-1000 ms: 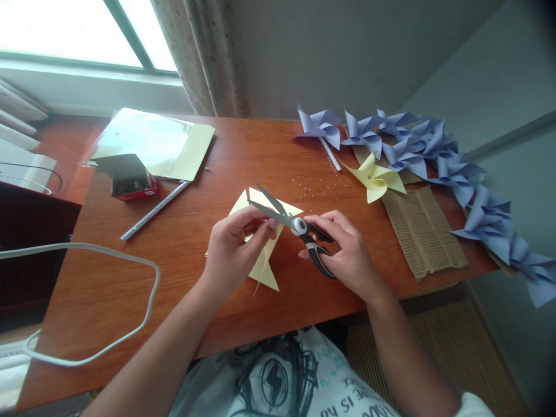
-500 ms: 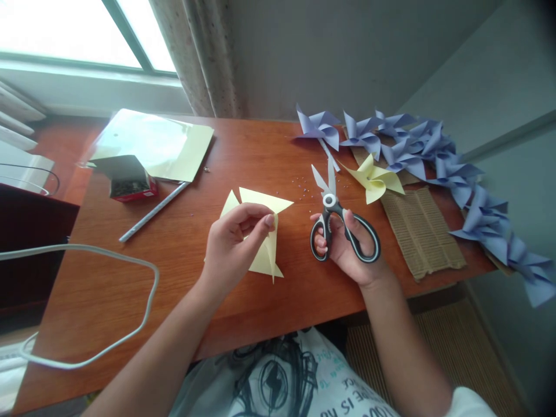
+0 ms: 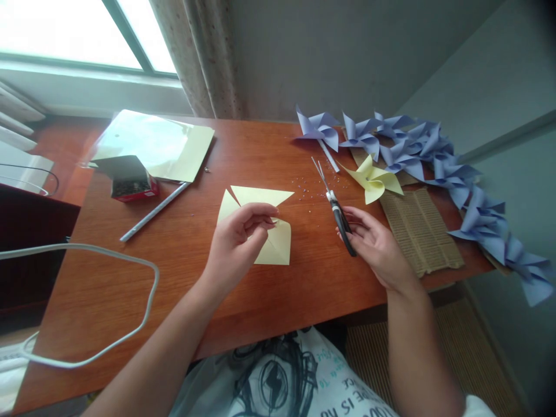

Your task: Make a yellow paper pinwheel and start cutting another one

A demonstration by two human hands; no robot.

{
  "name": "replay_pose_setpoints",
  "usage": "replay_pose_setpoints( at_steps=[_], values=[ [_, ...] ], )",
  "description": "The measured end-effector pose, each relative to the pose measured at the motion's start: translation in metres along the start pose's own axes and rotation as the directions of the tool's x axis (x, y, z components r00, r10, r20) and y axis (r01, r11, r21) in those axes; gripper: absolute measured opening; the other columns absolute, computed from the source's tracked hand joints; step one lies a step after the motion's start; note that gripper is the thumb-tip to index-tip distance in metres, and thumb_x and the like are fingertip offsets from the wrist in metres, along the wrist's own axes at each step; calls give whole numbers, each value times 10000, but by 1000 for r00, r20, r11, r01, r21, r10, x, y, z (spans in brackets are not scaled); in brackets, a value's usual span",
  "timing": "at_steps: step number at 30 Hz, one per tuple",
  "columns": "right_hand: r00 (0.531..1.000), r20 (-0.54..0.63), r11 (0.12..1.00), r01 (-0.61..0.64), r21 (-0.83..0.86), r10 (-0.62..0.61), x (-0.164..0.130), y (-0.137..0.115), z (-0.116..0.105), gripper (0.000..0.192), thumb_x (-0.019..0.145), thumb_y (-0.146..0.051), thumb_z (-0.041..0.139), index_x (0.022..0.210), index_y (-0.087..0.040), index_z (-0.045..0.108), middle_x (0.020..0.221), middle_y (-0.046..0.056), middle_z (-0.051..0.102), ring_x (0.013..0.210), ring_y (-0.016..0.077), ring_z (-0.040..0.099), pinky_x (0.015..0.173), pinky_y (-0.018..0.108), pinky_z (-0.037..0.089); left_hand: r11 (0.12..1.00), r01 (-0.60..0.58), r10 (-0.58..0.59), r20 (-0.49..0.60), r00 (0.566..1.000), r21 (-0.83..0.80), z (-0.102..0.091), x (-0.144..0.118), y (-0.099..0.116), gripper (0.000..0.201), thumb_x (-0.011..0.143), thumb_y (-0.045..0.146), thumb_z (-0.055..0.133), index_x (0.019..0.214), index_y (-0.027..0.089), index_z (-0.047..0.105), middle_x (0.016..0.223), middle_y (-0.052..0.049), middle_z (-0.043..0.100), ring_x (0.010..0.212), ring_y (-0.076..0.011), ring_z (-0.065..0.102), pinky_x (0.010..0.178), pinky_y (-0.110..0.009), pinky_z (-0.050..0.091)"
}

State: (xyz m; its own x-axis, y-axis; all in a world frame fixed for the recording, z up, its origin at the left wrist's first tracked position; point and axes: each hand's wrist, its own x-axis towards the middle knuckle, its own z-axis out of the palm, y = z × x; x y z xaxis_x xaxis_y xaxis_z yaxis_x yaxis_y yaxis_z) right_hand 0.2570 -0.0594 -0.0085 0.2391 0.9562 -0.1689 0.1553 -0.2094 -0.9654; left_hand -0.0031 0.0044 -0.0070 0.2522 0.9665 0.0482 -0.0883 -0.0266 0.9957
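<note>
My left hand (image 3: 237, 240) pinches the middle of a pale yellow paper square (image 3: 274, 248) with slits cut from its corners. The paper rests on the wooden table (image 3: 130, 289). My right hand (image 3: 376, 246) holds black-handled scissors (image 3: 334, 205) by the handles, low over the table to the right of the paper. The blades are closed and point away from me, towards a finished yellow pinwheel (image 3: 374, 179).
Several purple paper pinwheels (image 3: 434, 150) line the table's right side above a strip of corrugated cardboard (image 3: 419, 231). Tiny beads (image 3: 308, 188) lie scattered near the scissors. A white stick (image 3: 154, 211), a small red box (image 3: 130, 185), a shiny sleeve of yellow sheets (image 3: 152, 142) and a white cable (image 3: 108, 255) sit at the left.
My right hand took the scissors away from the paper, swung them right and lowered them towards the table with the blades closed. My left hand laid the paper flatter.
</note>
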Motion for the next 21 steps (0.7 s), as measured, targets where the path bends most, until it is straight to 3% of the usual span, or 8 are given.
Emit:
replay_pose_setpoints(
  at_steps=[3, 6, 8, 13, 21],
  values=[
    [987, -85, 958, 110, -265, -137, -3, 10, -5, 486, 817, -346, 759, 1267, -213, 630, 1253, 123, 665, 1080, 263, 699, 987, 443, 583, 997, -40, 41, -10, 999, 61, -1, 1, -7, 182, 850, 99, 645, 996, 179, 721, 990, -46, 730, 923, -175, 708, 874, -300, 585],
    [947, -110, 769, 173, -616, -301, -6, 14, -7, 448, 834, -337, 725, 1247, -175, 662, 1188, 142, 693, 1035, 303, 712, 958, 489, 591, 990, -64, 67, -21, 998, 127, -3, 1, -9, 135, 849, 135, 684, 968, 182, 725, 961, -46, 735, 905, -174, 706, 854, -290, 587],
    [919, -91, 631, 190, -752, -385, -7, 15, -8, 440, 845, -338, 703, 1237, -139, 675, 1172, 169, 706, 1057, 334, 702, 966, 512, 578, 986, -76, 80, -24, 997, 150, -3, 1, -9, 113, 846, 155, 705, 951, 185, 731, 944, -45, 738, 877, -169, 704, 829, -280, 590],
    [893, -63, 477, 178, -861, -446, -5, 21, -8, 429, 869, -324, 660, 1234, -100, 680, 1172, 199, 709, 1073, 351, 688, 980, 511, 559, 983, -99, 104, -25, 994, 152, -3, 1, -8, 66, 857, 189, 719, 919, 196, 738, 894, -36, 736, 821, -160, 703, 782, -274, 597],
    [906, -65, 434, 136, -891, -417, -3, 24, -5, 444, 864, -291, 662, 1278, -130, 654, 1207, 207, 680, 1113, 372, 659, 993, 534, 532, 969, -100, 111, -34, 993, 227, -2, 0, -5, 66, 870, 249, 712, 900, 195, 735, 895, -50, 755, 806, -174, 717, 776, -298, 611]
  ],
)
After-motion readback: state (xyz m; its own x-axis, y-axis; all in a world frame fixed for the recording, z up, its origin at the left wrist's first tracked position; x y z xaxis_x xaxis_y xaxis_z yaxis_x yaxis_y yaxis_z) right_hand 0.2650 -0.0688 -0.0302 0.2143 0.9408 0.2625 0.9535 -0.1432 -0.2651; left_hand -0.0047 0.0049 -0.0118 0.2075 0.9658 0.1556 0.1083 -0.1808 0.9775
